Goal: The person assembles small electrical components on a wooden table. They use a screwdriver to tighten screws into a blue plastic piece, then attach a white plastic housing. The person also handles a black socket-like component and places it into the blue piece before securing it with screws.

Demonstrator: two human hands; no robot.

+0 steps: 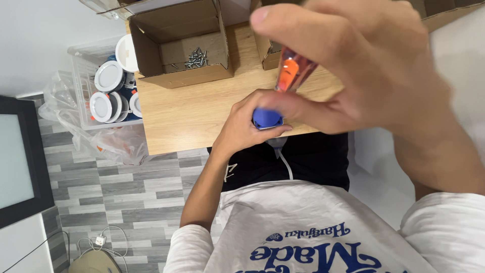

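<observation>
My left hand [245, 124] is closed around a small blue part [267, 118] at the front edge of the wooden table [187, 108]; a white cable [286, 164] hangs from it. My right hand [369, 65], close to the camera, grips an orange clear-handled screwdriver [293, 73] that points down at the blue part. The tool's tip is hidden between my hands.
An open cardboard box [177, 45] with several loose screws [196, 58] sits on the table's far side. A second box [268, 53] stands right of it. A clear bin [91, 91] of round white light fittings stands on the floor to the left, beside plastic bags.
</observation>
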